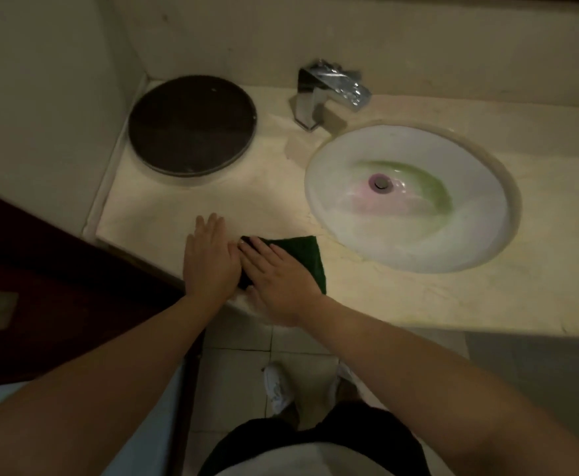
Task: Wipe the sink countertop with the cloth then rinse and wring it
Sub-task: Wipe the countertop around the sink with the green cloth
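A dark green cloth (pixel 307 257) lies flat on the beige stone countertop (pixel 164 214), close to its front edge and just left of the basin. My right hand (pixel 277 273) presses flat on the cloth with fingers extended, covering its left part. My left hand (pixel 209 259) rests flat beside it on the counter, fingers spread, its edge touching the cloth's left end and my right fingertips. The white oval sink (pixel 411 197) sits to the right, with a greenish streak and a metal drain (pixel 380 183). No water runs from the chrome faucet (pixel 329 92).
A round dark brown tray (pixel 192 123) sits at the back left of the counter. Walls close off the back and left. A dark wooden door or panel (pixel 41 286) stands at the lower left. Tiled floor and my white shoes (pixel 277 386) show below the counter edge.
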A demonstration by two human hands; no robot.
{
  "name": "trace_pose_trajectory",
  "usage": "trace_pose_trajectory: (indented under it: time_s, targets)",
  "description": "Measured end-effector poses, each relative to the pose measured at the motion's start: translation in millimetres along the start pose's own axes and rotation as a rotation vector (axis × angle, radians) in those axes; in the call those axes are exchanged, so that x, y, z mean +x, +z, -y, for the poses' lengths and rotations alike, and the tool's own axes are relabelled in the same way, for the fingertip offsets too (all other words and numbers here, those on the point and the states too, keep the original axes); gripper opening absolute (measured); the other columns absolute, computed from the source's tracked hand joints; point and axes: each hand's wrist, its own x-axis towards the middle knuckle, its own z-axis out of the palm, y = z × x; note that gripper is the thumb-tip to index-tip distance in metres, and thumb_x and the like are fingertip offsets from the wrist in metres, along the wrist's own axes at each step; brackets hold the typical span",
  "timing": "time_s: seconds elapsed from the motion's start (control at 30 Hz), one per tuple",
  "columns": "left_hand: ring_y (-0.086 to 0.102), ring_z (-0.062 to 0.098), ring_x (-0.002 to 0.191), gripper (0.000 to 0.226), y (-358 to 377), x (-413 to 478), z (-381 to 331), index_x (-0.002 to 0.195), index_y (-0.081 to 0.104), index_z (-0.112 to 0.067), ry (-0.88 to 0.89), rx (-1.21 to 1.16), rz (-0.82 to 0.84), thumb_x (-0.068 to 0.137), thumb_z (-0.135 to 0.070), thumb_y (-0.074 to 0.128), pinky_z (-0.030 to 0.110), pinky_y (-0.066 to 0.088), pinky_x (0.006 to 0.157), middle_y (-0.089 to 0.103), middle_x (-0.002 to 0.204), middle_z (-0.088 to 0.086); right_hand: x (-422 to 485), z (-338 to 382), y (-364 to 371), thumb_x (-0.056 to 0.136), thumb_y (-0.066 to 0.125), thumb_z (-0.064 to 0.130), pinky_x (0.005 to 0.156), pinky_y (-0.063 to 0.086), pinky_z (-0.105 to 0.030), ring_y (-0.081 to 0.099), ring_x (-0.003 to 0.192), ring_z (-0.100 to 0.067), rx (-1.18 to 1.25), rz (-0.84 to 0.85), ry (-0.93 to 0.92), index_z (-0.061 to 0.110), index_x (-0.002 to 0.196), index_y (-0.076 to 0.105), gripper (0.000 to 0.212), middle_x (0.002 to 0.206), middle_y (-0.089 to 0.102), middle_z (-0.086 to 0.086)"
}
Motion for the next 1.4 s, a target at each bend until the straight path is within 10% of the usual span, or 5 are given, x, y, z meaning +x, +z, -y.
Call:
trace_pose_trajectory:
  time_s: [0.27,0.6,1.03,1.27,1.4]
  targets:
    - [-0.004,0.027,0.149,0.071,17.1,1.3,13.2,0.152,-0.003,-0.004,-0.091,0.189,0.073,0.099,-0.045,0.016,0.043,0.001,0.121,-0.005,0.162,0.011,59.1,-62.8,-27.2,0.100,0.029,0.036,0.122,0.013,-0.041,0.009,0.150,-0.029,0.063,-0.150,0.585,0.003,0.153,0.014,0.065,0.162,0.014,-0.014]
    - [0.000,0.031,0.149,0.071,19.9,4.6,14.6,0.152,0.002,-0.002,-0.077,0.208,0.078,0.098,-0.042,0.023,0.046,0.007,0.121,0.001,0.162,0.015,31.5,-28.5,-18.9,0.091,0.038,0.035,0.120,0.018,-0.044,0.015,0.148,-0.031,0.018,-0.044,0.044,0.003,0.151,0.025,0.069,0.159,0.024,-0.014]
    - [0.006,0.032,0.148,0.072,18.9,5.7,11.5,0.152,0.008,-0.001,-0.098,0.209,0.069,0.096,-0.041,0.030,0.047,0.009,0.120,0.008,0.161,0.016,146.6,-112.3,-40.7,0.095,0.037,0.008,0.122,0.006,-0.035,0.013,0.149,-0.031,0.103,-0.284,0.619,-0.001,0.152,0.015,0.062,0.161,0.015,-0.019]
    - [0.004,0.030,0.149,0.069,9.1,14.8,-13.2,0.152,0.009,0.000,-0.068,0.081,0.083,0.097,-0.029,0.038,0.044,0.007,0.121,0.010,0.161,0.016,43.3,-69.0,-43.1,0.089,0.051,0.001,0.101,0.033,-0.017,0.057,0.119,-0.019,0.512,-0.459,0.388,0.013,0.129,0.060,0.043,0.131,0.062,-0.006]
    - [0.000,0.024,0.150,0.066,6.8,64.9,-77.2,0.152,0.008,-0.002,0.052,-0.071,0.064,0.098,-0.029,0.036,0.036,0.006,0.122,0.009,0.162,0.012,18.6,-121.0,-72.5,0.099,0.041,0.012,0.098,0.042,-0.024,0.059,0.112,-0.022,0.977,-0.656,0.819,0.015,0.127,0.058,0.033,0.121,0.065,-0.006]
